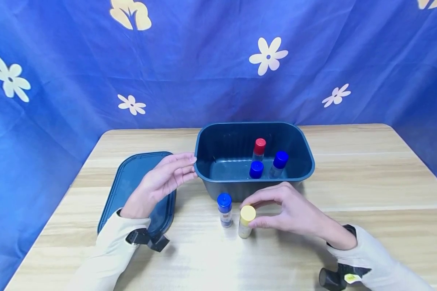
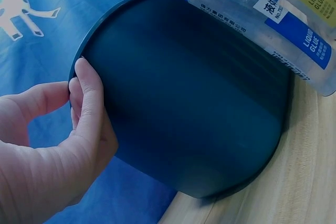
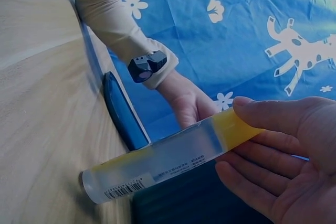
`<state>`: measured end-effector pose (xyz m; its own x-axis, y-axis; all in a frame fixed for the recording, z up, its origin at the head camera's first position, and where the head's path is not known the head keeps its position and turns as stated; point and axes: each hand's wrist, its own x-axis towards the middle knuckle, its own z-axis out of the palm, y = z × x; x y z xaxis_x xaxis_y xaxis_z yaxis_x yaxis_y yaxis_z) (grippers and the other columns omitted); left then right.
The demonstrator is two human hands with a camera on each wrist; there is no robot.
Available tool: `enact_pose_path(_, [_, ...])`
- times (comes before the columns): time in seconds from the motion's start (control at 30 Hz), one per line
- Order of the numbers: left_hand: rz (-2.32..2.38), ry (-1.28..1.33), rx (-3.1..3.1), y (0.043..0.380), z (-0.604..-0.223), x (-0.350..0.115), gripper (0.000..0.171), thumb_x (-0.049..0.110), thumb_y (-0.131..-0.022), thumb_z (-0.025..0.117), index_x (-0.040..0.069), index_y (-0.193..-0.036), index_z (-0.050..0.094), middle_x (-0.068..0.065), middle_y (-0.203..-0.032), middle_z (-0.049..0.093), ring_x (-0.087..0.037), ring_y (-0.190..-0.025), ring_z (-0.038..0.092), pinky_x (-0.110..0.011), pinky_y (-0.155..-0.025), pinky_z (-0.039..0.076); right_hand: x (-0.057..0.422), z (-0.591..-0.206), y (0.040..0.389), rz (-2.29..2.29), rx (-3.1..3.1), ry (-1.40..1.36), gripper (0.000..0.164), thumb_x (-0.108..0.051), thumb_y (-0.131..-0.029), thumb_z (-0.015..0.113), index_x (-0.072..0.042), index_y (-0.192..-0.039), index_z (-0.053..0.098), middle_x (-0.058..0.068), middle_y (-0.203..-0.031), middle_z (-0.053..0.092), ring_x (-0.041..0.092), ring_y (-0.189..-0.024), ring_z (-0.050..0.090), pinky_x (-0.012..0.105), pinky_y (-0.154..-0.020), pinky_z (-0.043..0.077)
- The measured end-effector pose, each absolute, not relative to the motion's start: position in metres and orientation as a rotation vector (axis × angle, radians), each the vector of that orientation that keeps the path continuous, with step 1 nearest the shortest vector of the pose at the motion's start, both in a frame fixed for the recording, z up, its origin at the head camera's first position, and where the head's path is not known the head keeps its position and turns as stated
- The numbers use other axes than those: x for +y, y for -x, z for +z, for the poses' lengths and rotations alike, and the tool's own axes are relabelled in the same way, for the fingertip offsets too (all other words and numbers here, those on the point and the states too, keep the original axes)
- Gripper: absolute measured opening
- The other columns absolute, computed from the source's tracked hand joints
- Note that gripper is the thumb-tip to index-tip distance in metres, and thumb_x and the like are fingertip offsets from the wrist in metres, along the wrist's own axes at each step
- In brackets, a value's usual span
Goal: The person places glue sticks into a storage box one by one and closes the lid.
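Just in front of the dark blue storage bin (image 1: pixel 215 188), my right hand (image 1: pixel 293 214) pinches the yellow-capped liquid glue bottle (image 1: pixel 245 223), right beside a blue-capped bottle (image 1: pixel 225 209); my left hand (image 1: pixel 164 178) grips the bin's left end!

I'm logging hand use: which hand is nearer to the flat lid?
Left. The left hand holds the bin's rim, its wrist over the lid; the right hand is farther off, holding the yellow-capped bottle.

Yellow-capped clear plastic cylindrical bottle (image 1: pixel 245 230), dark teal oblong plastic bin (image 1: pixel 218 188)
Other bottles (image 1: pixel 226 219) wear blue caps (image 1: pixel 224 202) or a red cap (image 1: pixel 260 146); past the pale wood-grained table (image 1: pixel 357 173)'s far edge, blue cloth (image 1: pixel 204 68) carries white flowers (image 1: pixel 273 55).
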<state>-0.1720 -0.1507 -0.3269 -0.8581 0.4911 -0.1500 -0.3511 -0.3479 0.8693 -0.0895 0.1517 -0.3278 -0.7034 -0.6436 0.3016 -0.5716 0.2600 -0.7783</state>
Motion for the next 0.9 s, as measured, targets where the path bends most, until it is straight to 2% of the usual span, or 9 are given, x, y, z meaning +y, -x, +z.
enact_pose_path(0.33, [2.223, -0.192, 1.381, 0.171, -0.326, -0.151, 0.012, -0.002, -0.098, 0.049, 0.001, -0.099, 0.061, -0.006, -0.085, 0.067, -0.014, -0.078, 0.066, -0.025, -0.079, 0.057, 0.155, -0.322, 0.091, -1.499, 2.438, 1.236, 0.032, -0.020, -0.081, 0.080, -0.013, -0.110, 0.072, -0.007, -0.102, 0.072, 0.010, -0.094, 0.066, 0.028, -0.078, 0.055])
enact_pose_path(0.57, [2.228, -0.193, 1.353, 0.172, -0.325, -0.150, 0.016, -0.002, -0.099, 0.048, 0.002, -0.096, 0.063, -0.006, -0.086, 0.068, -0.015, -0.078, 0.066, -0.026, -0.078, 0.057, 0.159, -0.315, 0.091, -1.526, 2.457, 1.191, 0.034, -0.018, -0.077, 0.083, -0.018, -0.109, 0.072, -0.012, -0.101, 0.071, 0.009, -0.095, 0.067, 0.027, -0.077, 0.055])
enact_pose_path(0.9, [2.228, -0.202, 1.360, 0.174, -0.328, -0.151, 0.014, -0.003, -0.099, 0.047, -0.001, -0.101, 0.061, -0.008, -0.086, 0.067, -0.015, -0.077, 0.065, -0.027, -0.079, 0.057, 0.163, -0.306, 0.093, -1.540, 2.490, 1.227, 0.034, -0.012, -0.077, 0.082, -0.014, -0.109, 0.072, -0.010, -0.100, 0.072, 0.010, -0.095, 0.067, 0.027, -0.077, 0.055])
